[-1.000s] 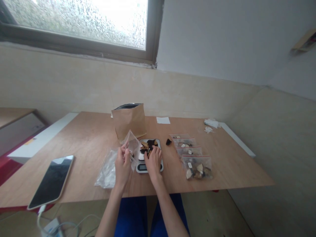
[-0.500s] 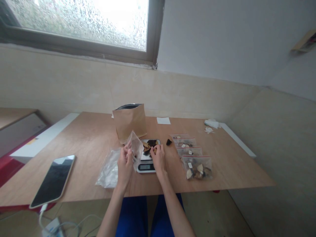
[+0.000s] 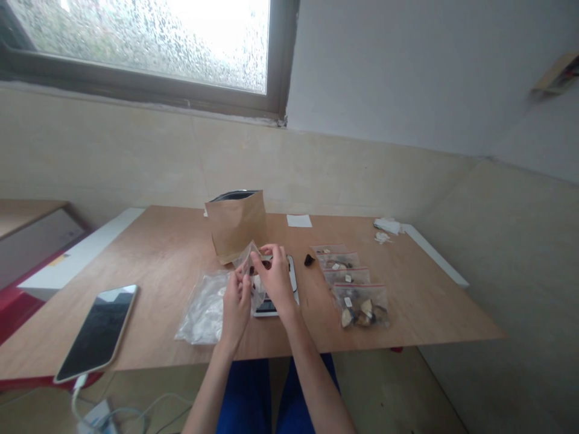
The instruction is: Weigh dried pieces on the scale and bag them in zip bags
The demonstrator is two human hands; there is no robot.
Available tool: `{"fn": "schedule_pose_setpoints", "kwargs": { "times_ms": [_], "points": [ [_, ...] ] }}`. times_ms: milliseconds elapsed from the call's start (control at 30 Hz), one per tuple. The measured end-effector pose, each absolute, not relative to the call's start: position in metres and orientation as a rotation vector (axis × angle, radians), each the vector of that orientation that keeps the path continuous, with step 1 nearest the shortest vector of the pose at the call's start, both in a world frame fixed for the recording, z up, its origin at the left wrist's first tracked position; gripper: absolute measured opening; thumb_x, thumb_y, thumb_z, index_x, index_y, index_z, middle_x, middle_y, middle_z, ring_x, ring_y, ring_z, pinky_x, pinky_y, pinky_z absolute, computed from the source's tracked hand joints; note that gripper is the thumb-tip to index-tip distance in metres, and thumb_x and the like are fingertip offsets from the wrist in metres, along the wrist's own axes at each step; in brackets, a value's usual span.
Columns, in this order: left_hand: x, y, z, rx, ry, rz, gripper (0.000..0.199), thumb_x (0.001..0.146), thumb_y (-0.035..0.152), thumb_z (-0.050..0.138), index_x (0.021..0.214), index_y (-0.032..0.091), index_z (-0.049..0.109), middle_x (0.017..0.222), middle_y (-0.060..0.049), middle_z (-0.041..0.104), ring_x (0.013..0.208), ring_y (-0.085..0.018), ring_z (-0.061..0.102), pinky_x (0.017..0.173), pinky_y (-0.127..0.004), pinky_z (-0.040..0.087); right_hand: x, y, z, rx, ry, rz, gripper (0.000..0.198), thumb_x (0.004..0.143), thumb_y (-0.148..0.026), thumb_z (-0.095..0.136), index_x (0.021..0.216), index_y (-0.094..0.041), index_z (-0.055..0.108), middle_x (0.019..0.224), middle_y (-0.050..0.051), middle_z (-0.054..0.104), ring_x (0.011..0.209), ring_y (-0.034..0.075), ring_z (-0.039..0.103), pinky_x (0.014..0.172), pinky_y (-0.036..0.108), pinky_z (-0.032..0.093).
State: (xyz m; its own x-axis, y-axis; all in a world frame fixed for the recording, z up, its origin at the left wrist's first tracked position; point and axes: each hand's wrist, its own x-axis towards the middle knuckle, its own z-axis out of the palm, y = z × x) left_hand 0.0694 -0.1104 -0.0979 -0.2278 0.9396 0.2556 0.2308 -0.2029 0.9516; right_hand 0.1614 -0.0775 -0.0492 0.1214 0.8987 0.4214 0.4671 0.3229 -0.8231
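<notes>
My left hand is closed on a small clear plastic bag, held upright with its mouth up. At that mouth is my right hand, its thumb against the plastic and its fingers curled round a dark brown dried slice, partly hidden. Below the hands lies a white digital scale; my right hand covers most of its plate and the slices on it. One black dried piece rests on the table just right of the scale. A flat stack of clear bags lies beside my left hand.
An open brown paper pouch stands behind the scale. Several filled zip bags overlap in a row at the right. A phone on a cable lies at the left. White paper and scraps lie near the wall.
My right hand has lifted from the slices on the scale and moved left and up to the bag's mouth. My left hand has shifted slightly right with the bag.
</notes>
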Motion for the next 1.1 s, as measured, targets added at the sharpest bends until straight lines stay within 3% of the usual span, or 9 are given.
{"fn": "schedule_pose_setpoints", "kwargs": {
  "times_ms": [200,400,500,600,900,1100],
  "points": [
    [0.061,-0.109,-0.099,1.325,1.537,1.509,0.027,0.085,0.045,0.038,0.078,0.021,0.046,0.096,-0.007,0.063,0.086,-0.018,0.06,0.072,-0.029,0.044,0.178,-0.067,-0.07,-1.249,-1.578,0.396,0.021,0.088,-0.022,0.036,0.095,-0.018,0.055,0.097,0.007,0.053,0.089,0.016,0.055,0.079,0.028,0.046],
    [0.056,-0.109,-0.099,1.328,1.549,1.556,0.027,0.085,0.046,0.039,0.072,0.022,0.042,0.099,-0.006,0.063,0.086,-0.018,0.059,0.072,-0.028,0.045,0.211,-0.045,-0.122,-1.459,-1.752,0.356,0.037,0.074,-0.003,0.04,0.103,-0.015,0.06,0.111,0.011,0.053,0.108,0.02,0.049,0.096,0.035,0.038],
    [0.056,-0.109,-0.099,1.319,1.551,1.554,0.028,0.085,0.046,0.038,0.07,0.023,0.041,0.103,-0.006,0.063,0.086,-0.018,0.059,0.072,-0.028,0.045,0.218,-0.04,-0.135,-1.503,-1.886,0.361,0.036,0.077,-0.007,0.044,0.108,-0.018,0.06,0.118,0.011,0.052,0.112,0.022,0.047,0.097,0.04,0.037],
    [0.056,-0.109,-0.099,1.305,1.547,1.546,0.027,0.085,0.046,0.039,0.072,0.022,0.043,0.105,-0.006,0.062,0.088,-0.018,0.059,0.074,-0.029,0.045,0.221,-0.038,-0.135,-1.489,-1.937,0.34,0.031,0.081,-0.011,0.046,0.106,-0.019,0.062,0.11,0.01,0.056,0.105,0.021,0.051,0.092,0.039,0.04],
    [0.054,-0.11,-0.098,1.245,1.53,1.515,0.025,0.085,0.044,0.04,0.075,0.021,0.045,0.114,-0.006,0.059,0.09,-0.017,0.058,0.077,-0.029,0.042,0.228,-0.045,-0.128,-1.448,-1.794,0.401,0.019,0.082,-0.013,0.046,0.085,-0.016,0.065,0.09,0.009,0.062,0.089,0.02,0.055,0.085,0.035,0.044],
    [0.056,-0.109,-0.102,1.276,1.521,1.524,0.026,0.085,0.045,0.04,0.081,0.02,0.049,0.104,-0.006,0.061,0.083,-0.017,0.058,0.071,-0.028,0.043,0.217,-0.06,-0.094,-1.273,-1.405,0.858,0.02,0.081,-0.031,0.051,0.085,-0.014,0.061,0.082,0.006,0.064,0.072,0.015,0.058,0.066,0.026,0.047]
  ]
}}
